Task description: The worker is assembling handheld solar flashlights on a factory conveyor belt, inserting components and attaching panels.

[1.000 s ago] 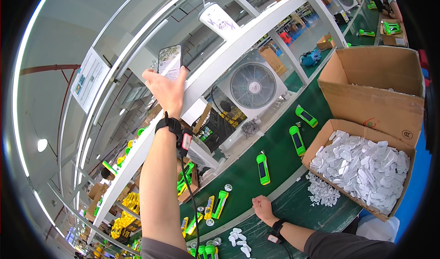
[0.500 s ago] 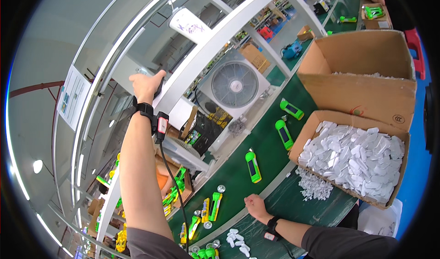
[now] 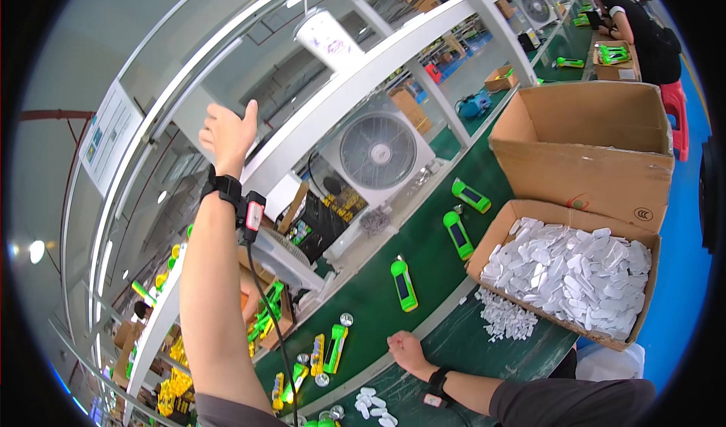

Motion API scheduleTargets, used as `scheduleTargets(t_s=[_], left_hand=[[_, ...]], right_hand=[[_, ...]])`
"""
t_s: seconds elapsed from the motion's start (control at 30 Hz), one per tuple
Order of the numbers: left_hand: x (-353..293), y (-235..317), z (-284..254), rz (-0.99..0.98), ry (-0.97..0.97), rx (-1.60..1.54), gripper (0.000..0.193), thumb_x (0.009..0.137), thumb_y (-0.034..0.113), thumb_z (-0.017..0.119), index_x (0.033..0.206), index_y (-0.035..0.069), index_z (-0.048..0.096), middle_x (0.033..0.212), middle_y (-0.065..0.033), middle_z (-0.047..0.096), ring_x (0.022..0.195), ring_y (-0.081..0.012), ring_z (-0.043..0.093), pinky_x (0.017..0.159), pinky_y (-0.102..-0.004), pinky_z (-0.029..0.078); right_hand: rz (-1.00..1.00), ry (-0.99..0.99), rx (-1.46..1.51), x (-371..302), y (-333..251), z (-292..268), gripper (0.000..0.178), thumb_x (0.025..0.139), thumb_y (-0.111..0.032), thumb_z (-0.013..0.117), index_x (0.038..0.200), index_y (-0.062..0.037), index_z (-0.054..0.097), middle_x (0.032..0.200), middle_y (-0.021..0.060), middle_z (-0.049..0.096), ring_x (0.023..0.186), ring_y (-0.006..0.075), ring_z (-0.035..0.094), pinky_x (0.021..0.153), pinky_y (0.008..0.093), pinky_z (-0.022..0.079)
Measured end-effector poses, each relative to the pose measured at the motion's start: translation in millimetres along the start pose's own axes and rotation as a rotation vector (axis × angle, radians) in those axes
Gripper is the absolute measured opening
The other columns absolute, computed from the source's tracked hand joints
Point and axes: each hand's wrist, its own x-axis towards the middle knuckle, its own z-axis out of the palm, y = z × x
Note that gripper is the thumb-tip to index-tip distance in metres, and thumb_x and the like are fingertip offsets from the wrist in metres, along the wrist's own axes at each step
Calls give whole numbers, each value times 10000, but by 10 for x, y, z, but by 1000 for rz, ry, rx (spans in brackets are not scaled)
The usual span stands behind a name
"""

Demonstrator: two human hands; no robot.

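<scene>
My left hand (image 3: 229, 136) is raised beside a white shelf beam (image 3: 325, 113), open, with thumb and fingers apart and nothing in it. Behind its wrist, part of a dark object on the beam shows. My right hand (image 3: 411, 354) rests as a closed fist at the edge of the dark green tabletop (image 3: 454, 351); nothing sticks out of it. Beyond it on the green belt lies a green flashlight with a dark panel (image 3: 404, 285). Farther right are two similar flashlights (image 3: 458, 234). Loose white oval pieces (image 3: 373, 406) sit nearer me, left of the fist.
An open cardboard box (image 3: 478, 264) full of white plastic pieces stands right, with smaller white bits (image 3: 507, 313) beside it. Behind is a larger box (image 3: 575, 173). A white canister (image 3: 329, 40) stands on the beam, a fan (image 3: 378, 151) beyond. A person (image 3: 639, 34) stands far right.
My left hand has come away from the dark object on the beam and opened upward. My right fist stays on the tabletop. The view has shifted, showing more of the person at far right.
</scene>
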Motion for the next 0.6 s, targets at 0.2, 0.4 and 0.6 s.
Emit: scheduleTargets(t_s=[0.2, 0.4, 0.6], left_hand=[[-300, -637, -262, 75, -235, -265, 785, 746, 570, 645, 1116, -103, 479, 1140, -290, 543, 1068, -364, 540, 911, -428, 416], [-451, -645, -383, 85, -213, -323, 836, 690, 554, 712, 1147, -108, 483, 1147, -276, 548, 1026, -330, 589, 888, -373, 459], [-268, -359, -175, 30, -231, -369, 872, 620, 538, 773, 1150, -94, 491, 1150, -282, 541, 1060, -325, 561, 889, -374, 453]], right_hand=[[97, -27, 174, 54, 25, 24, 213, 856, -197, 593, 782, 2, 583, 732, 156, 590, 692, 312, 586, 635, 394, 467], [70, -45, 85, 49, -7, 18, 209, 852, -186, 594, 804, 17, 589, 760, 168, 599, 712, 305, 593, 650, 381, 475], [71, -28, 75, 16, -48, -14, 208, 849, -184, 595, 793, 16, 583, 779, 180, 597, 732, 315, 592, 661, 393, 471]])
